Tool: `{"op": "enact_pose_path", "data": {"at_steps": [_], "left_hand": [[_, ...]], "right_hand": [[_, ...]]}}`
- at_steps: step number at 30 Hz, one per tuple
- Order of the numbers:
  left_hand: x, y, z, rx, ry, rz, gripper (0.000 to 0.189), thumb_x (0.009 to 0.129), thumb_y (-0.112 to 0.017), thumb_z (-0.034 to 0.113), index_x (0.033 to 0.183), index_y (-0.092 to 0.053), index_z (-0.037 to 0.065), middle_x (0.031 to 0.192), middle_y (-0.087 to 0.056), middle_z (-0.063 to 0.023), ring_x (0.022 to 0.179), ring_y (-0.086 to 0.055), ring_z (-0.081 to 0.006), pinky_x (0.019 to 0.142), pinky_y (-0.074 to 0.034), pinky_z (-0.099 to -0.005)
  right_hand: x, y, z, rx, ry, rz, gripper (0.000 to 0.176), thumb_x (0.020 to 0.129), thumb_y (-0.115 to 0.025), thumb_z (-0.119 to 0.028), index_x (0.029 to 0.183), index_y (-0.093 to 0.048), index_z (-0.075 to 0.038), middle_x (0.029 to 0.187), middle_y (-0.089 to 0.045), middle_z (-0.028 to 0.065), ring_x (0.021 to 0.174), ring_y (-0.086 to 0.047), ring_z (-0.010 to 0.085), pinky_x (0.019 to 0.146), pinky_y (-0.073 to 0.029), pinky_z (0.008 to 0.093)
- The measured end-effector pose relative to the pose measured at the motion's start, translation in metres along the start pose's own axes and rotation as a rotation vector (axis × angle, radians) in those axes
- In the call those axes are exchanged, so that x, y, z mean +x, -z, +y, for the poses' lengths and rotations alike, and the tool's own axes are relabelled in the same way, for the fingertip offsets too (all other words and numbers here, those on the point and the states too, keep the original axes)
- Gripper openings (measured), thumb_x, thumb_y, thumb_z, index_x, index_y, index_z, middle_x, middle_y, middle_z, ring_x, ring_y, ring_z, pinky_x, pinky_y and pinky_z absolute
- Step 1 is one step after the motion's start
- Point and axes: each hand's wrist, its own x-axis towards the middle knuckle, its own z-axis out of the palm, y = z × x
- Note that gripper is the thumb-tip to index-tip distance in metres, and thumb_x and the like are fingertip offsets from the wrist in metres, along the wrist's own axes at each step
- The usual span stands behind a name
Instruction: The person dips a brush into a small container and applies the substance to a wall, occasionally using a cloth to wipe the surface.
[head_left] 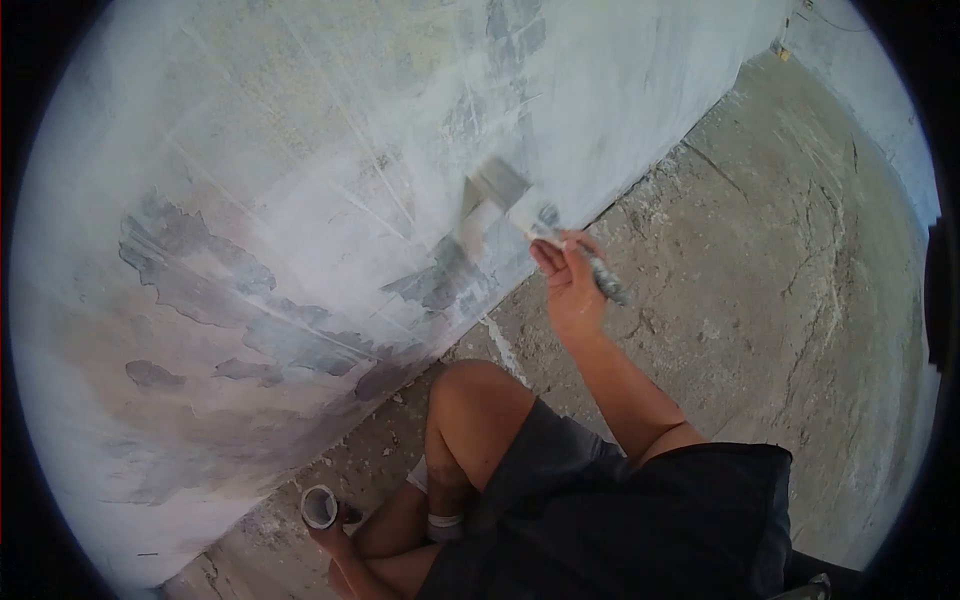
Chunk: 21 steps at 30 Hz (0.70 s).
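- Wall (300, 200): coated chalky white, streaked; grey, ragged-edged patches are seen low down.
- Floor (780, 250): rough, cracked concrete, dusted pale along the wall's foot.
- Brush (528, 213): wide and flat, paint-smeared; its pale bristles are pressed against the wall, just above a grey patch.
- Right hand (568, 285): fingers are closed around the brush's handle, which sticks out below the hand.
- Cup (319, 506): small, round, white-rimmed, open-topped; its greyish inside is seen, contents unclear.
- Left hand (335, 540): wrapped under the cup, near the wall's foot.
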Motion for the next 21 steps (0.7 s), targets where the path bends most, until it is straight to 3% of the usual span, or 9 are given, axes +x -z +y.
{"op": "enact_pose_path", "data": {"at_steps": [4,9,15,21], "left_hand": [[0.0,0.002,0.002,-0.048,0.012,-0.031,0.08,0.057,-0.091,0.011,0.127,-0.055,-0.002,0.117,-0.065,-0.0125,0.105,-0.062,-0.0257,0.095,-0.047,-0.0382],[-0.002,0.003,0.003,-0.038,-0.007,-0.017,0.079,0.058,-0.091,0.011,0.127,-0.055,-0.002,0.117,-0.065,-0.012,0.104,-0.062,-0.0251,0.094,-0.047,-0.0373],[-0.006,-0.001,0.02,-0.049,-0.042,-0.004,0.079,0.058,-0.092,0.012,0.126,-0.054,-0.001,0.117,-0.064,-0.0116,0.104,-0.061,-0.0247,0.095,-0.046,-0.0363],[-0.001,0.004,0.006,0.019,-0.022,-0.003,0.081,0.058,-0.093,0.014,0.127,-0.054,-0.001,0.117,-0.064,-0.0122,0.104,-0.061,-0.0249,0.095,-0.047,-0.0367]], "right_hand": [[-0.052,0.072,0.064,-0.244,-0.246,0.257,0.021,0.099,-0.056,-0.015,0.116,-0.054,-0.003,0.109,-0.065,0.0173,0.101,-0.068,0.0304,0.096,-0.054,0.0438],[-0.109,0.174,0.104,-0.423,-0.395,0.323,0.025,0.098,-0.059,-0.016,0.118,-0.054,-0.001,0.111,-0.064,0.0197,0.102,-0.067,0.0299,0.094,-0.056,0.042],[-0.099,0.151,0.108,-0.437,-0.416,0.334,0.025,0.098,-0.058,-0.015,0.117,-0.054,0.001,0.108,-0.065,0.0196,0.102,-0.067,0.0289,0.094,-0.056,0.0411],[-0.048,0.034,0.04,-0.3,-0.214,0.179,0.023,0.098,-0.058,-0.014,0.116,-0.055,0.0,0.107,-0.066,0.0177,0.1,-0.068,0.0284,0.091,-0.056,0.0418]]}}
